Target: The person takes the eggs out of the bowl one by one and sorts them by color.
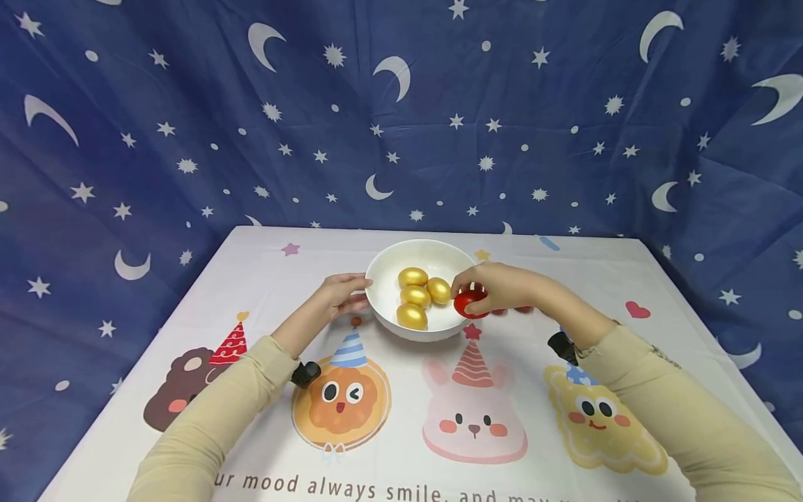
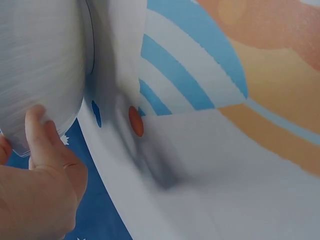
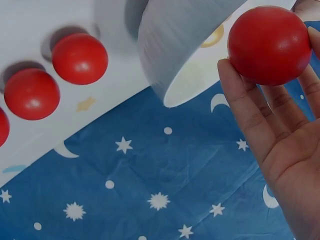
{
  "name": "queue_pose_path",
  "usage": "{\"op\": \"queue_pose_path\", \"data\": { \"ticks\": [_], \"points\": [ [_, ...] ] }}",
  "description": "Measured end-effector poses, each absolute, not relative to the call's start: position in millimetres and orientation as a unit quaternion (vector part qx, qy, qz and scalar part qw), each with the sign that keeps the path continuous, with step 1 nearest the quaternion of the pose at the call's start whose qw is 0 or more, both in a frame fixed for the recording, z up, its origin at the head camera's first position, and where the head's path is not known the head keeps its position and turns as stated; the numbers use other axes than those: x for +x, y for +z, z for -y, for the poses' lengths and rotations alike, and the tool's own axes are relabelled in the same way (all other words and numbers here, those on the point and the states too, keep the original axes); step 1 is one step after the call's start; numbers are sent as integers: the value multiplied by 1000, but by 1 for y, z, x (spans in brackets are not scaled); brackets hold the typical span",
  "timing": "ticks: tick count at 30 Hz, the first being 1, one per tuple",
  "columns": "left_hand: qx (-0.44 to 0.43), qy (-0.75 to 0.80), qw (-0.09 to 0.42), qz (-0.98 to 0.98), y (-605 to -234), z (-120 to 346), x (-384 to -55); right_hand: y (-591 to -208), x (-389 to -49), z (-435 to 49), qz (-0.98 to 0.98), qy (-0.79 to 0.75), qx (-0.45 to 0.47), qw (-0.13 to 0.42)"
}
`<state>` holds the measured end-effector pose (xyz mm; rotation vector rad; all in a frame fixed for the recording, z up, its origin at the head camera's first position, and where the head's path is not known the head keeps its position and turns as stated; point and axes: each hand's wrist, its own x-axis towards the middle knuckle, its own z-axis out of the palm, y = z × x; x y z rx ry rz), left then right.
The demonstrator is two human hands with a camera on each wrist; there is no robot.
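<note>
The left hand (image 1: 341, 294) pinches the white bowl (image 1: 423, 335) at its rim; the right hand (image 1: 500, 286) arches downward, fingers clamped on a red egg (image 1: 467, 302).

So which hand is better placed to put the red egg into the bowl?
Likely the right hand: its fingers hold the red egg at the right rim of the bowl, with more red eggs nearby. The left hand holds the opposite side.
</note>
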<state>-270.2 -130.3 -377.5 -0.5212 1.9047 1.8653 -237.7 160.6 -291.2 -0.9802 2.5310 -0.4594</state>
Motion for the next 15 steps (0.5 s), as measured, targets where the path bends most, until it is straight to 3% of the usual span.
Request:
{"op": "queue_pose_path", "data": {
  "ticks": [15],
  "points": [
    [-178, 665, 218, -692, -374, 131, -271, -291, -231, -186, -915, -162, -332, 162]
  ]
}}
